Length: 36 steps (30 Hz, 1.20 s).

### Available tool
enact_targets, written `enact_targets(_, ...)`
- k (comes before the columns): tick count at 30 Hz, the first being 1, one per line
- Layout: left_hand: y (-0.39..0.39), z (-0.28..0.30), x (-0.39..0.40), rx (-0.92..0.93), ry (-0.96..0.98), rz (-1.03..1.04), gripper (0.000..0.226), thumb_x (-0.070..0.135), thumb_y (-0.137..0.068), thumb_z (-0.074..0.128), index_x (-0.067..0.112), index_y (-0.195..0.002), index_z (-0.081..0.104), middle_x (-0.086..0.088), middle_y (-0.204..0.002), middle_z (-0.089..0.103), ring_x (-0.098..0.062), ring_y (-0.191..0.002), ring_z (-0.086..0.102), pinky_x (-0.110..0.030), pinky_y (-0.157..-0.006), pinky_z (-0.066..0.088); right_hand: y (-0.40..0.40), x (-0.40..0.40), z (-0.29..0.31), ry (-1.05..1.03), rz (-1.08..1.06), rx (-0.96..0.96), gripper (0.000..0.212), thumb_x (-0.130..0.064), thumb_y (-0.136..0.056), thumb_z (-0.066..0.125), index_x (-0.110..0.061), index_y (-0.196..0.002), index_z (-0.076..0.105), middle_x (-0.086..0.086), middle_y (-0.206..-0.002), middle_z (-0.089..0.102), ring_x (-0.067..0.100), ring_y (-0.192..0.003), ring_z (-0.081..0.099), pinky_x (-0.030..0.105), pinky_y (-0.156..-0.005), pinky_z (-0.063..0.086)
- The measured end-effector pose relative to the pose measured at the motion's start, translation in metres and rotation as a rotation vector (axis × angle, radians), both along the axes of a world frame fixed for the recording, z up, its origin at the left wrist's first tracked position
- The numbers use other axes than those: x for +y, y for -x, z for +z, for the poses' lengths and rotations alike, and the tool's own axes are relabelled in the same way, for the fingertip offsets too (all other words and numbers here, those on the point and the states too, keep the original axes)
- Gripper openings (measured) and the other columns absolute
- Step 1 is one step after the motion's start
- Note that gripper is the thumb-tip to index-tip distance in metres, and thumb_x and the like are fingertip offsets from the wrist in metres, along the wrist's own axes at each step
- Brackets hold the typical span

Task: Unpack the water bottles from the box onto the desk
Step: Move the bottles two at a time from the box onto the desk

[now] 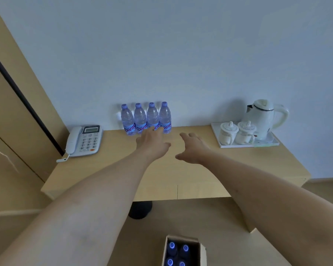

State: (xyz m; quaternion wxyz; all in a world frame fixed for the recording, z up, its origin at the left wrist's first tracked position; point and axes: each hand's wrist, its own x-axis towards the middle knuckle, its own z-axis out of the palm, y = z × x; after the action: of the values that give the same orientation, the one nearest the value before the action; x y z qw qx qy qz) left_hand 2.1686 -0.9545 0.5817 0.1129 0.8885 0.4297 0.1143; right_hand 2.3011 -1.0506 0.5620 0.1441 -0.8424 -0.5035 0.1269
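Your left hand [152, 143] and right hand [190, 148], both released, hover by 4 bottles [146, 118] at frame centre; a careless pull-back could topple them like dominoes.

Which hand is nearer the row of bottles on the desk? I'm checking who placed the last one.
Left. The left hand reaches right up to the row of bottles; the right hand hovers lower and to their right.
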Motion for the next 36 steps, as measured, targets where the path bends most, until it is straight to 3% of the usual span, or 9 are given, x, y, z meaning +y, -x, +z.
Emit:
enact_targets(8,0.040,-0.026,-0.018,0.052,0.076,-0.181,0.071,0.050,-0.088,0.061,0.023,-0.148,0.034,-0.006,-0.153,0.034,-0.028,-0.140,0.029,-0.048,-0.107,0.036,0.059,-0.034,-0.015,0.026,-0.168,-0.039,0.083,-0.043,-0.075,0.072,-0.024,-0.145,0.030,0.007,-0.142,0.038,0.030,-0.126,0.040,0.046,-0.097,0.045)
enact_targets(17,0.053,-0.098,-0.062,0.143,0.257,-0.229,0.073,0.046,-0.089,0.061,0.026,-0.151,0.027,-0.010,-0.160,0.021,-0.029,-0.146,0.017,-0.046,-0.113,0.028,0.086,-0.088,-0.075,0.169,-0.283,0.079,0.091,-0.041,-0.074,0.074,-0.024,-0.148,0.024,0.010,-0.149,0.031,0.033,-0.132,0.035,0.042,-0.099,0.043)
enact_targets(28,0.036,-0.216,-0.118,0.214,0.464,-0.096,0.078,0.047,-0.088,0.064,0.022,-0.152,0.027,-0.011,-0.158,0.028,-0.033,-0.143,0.026,-0.049,-0.113,0.033,0.052,-0.136,-0.195,0.354,-0.258,0.264,0.093,-0.034,-0.074,0.077,-0.021,-0.149,0.024,0.009,-0.151,0.028,0.031,-0.135,0.033,0.042,-0.102,0.042)
enact_targets(36,0.060,-0.318,-0.152,0.256,0.593,0.028,0.071,0.040,-0.085,0.068,0.020,-0.146,0.038,-0.007,-0.148,0.040,-0.032,-0.136,0.037,-0.045,-0.107,0.039,0.068,-0.156,-0.302,0.489,-0.195,0.388,0.088,-0.039,-0.069,0.080,-0.018,-0.141,0.036,0.012,-0.137,0.042,0.036,-0.126,0.043,0.043,-0.098,0.044)
